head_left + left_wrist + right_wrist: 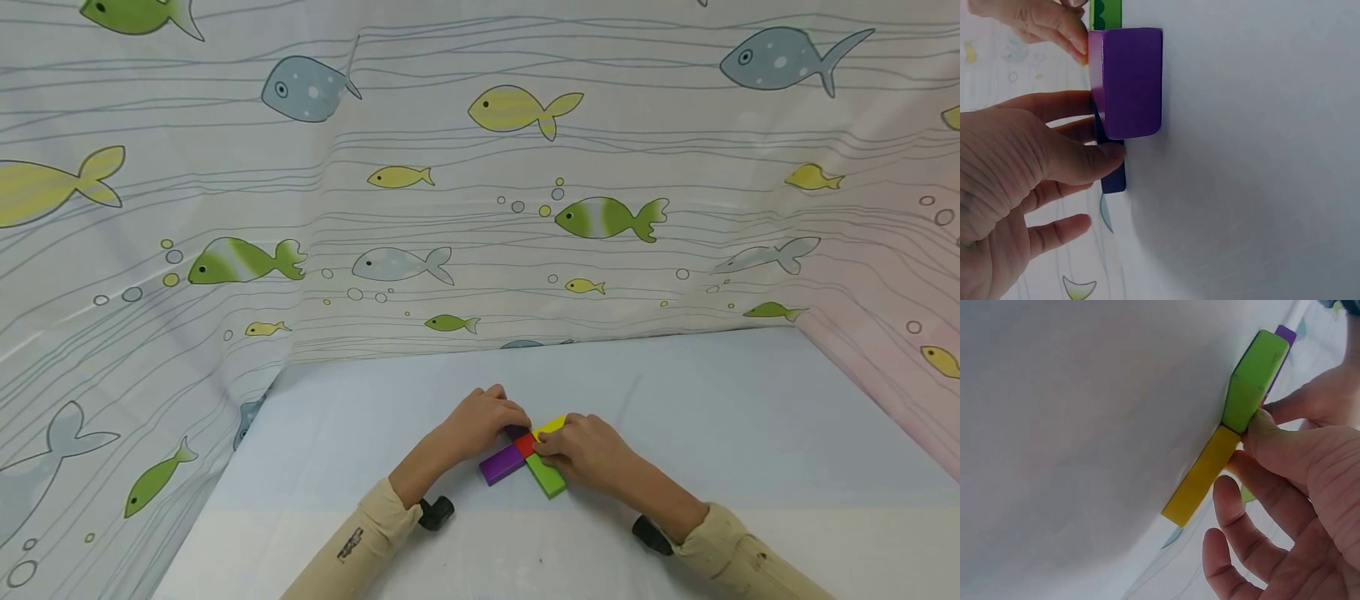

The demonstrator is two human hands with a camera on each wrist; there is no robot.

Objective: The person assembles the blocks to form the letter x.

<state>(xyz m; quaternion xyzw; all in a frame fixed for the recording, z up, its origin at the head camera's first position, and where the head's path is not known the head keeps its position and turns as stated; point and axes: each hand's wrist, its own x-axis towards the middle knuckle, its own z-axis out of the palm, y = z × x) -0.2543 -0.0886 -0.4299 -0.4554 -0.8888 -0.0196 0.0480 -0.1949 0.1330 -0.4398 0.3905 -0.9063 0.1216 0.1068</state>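
Several coloured blocks lie on the white table in a pinwheel around a red block [524, 445]. The purple block [501, 463] points toward the near left and the green block [548, 477] toward the near right. My left hand [482, 423] pinches the dark blue block [1115, 181] at the far left, thumb on its near side and fingers behind. On the far right side, my right hand [588, 450] holds the yellow block [1200, 478] near its inner end. Its thumb rests close to the corner where yellow meets green, and the other fingers spread past the block's far side.
Behind and beside the table [375, 400] hangs a pale curtain [420, 217] printed with fish and wavy lines. A black wrist camera sits under each forearm, the left camera [436, 512] and the right camera [651, 535], close over the tabletop.
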